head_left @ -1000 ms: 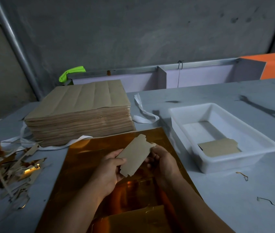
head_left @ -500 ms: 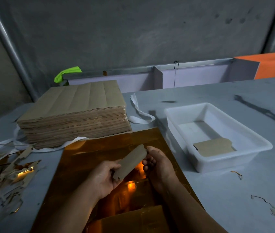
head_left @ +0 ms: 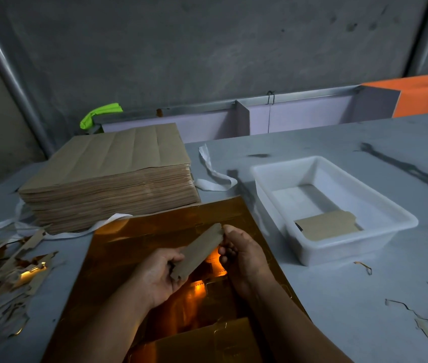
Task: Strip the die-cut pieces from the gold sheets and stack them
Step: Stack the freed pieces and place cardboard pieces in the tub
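A shiny gold sheet lies flat on the grey table in front of me. Above it I hold a brown die-cut piece, tilted nearly edge-on, its plain back showing. My left hand grips its lower end and my right hand pinches its upper end. A white plastic tray to the right holds other die-cut pieces lying flat in its near corner.
A thick stack of brown-backed sheets stands at the back left, with white strapping beside it. Torn waste strips pile up at the left edge. Small scraps lie at the right. A brown sheet sits nearest me.
The die-cut piece has been turned from facing me broadly to nearly edge-on and lowered a little toward the gold sheet. Both hands stayed on its ends.
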Tool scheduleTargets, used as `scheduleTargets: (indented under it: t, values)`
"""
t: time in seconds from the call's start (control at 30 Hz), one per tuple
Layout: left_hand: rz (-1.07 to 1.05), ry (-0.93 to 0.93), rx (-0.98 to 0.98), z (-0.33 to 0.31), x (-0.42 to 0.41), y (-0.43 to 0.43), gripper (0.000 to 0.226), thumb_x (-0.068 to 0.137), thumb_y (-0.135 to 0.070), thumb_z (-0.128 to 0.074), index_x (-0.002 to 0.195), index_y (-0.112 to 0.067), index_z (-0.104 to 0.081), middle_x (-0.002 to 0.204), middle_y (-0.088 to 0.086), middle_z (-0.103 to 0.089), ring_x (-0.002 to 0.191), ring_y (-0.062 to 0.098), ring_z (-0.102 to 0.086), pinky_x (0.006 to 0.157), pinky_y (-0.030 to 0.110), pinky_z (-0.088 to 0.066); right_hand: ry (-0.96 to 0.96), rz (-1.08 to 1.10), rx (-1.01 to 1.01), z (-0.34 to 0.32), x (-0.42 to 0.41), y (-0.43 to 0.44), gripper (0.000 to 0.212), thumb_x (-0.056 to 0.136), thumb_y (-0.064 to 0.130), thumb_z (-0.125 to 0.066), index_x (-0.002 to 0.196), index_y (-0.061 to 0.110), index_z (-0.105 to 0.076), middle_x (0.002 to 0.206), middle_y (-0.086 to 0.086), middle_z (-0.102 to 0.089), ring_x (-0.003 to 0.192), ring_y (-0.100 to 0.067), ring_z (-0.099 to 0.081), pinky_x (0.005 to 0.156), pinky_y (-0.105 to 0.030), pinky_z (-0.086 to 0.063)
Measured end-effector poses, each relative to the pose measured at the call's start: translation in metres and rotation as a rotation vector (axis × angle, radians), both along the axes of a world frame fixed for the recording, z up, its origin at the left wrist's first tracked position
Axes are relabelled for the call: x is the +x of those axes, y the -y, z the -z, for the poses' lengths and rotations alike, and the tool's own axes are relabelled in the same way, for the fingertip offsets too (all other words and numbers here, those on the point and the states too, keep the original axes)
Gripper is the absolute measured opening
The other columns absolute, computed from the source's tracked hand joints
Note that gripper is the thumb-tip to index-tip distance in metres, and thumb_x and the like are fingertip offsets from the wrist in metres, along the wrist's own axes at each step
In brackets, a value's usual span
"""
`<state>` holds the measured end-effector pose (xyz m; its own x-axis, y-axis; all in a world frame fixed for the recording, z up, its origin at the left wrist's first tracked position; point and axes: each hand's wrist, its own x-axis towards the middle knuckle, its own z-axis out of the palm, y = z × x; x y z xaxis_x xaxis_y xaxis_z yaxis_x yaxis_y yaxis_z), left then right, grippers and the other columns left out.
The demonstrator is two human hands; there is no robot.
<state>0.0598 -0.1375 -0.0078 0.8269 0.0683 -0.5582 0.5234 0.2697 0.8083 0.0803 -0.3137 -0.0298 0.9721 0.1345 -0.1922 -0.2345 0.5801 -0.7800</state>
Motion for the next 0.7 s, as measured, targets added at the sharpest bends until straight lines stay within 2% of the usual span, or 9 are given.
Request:
scheduleTargets:
  t: [0.3,0.5,0.7]
  values:
    - [0.033,0.075,0.096,-0.006,0.012,0.011,0.029,0.089,-0.008,-0.052,0.112,-0.019,-0.065,0.113,0.014,-0.060,0.091,0.027,-0.057,0.064,0.033,-0.044,0.020,0.014,0.025,-0.004,0.010,0.010,0.018,0.095,0.021,-0.062,0.107,0.009,-0.068,0.078,-0.002,-0.068,0.059,-0.008,-0.056,0.051,-0.020,-0.046]
    - [0.070,0.141,0.208,-0.007,0.023,0.013,0.031,0.092,-0.005,-0.052,0.115,-0.022,-0.063,0.117,0.015,-0.060,0.103,0.034,-0.057,0.069,0.041,-0.049,-0.004,0.025,0.013,-0.006,0.014,0.011,0.014,0.098,0.018,-0.057,0.105,0.009,-0.064,0.075,-0.003,-0.066,0.058,-0.009,-0.054,0.052,-0.022,-0.046]
    - [0.161,0.254,0.368,-0.014,0.036,0.010,0.034,0.096,-0.007,-0.050,0.120,-0.029,-0.060,0.120,0.012,-0.057,0.106,0.035,-0.058,0.069,0.042,-0.052,-0.037,0.045,-0.104,-0.010,0.025,0.012,0.012,0.090,0.016,-0.067,0.100,0.013,-0.064,0.091,-0.007,-0.064,0.073,-0.017,-0.058,0.061,-0.027,-0.051]
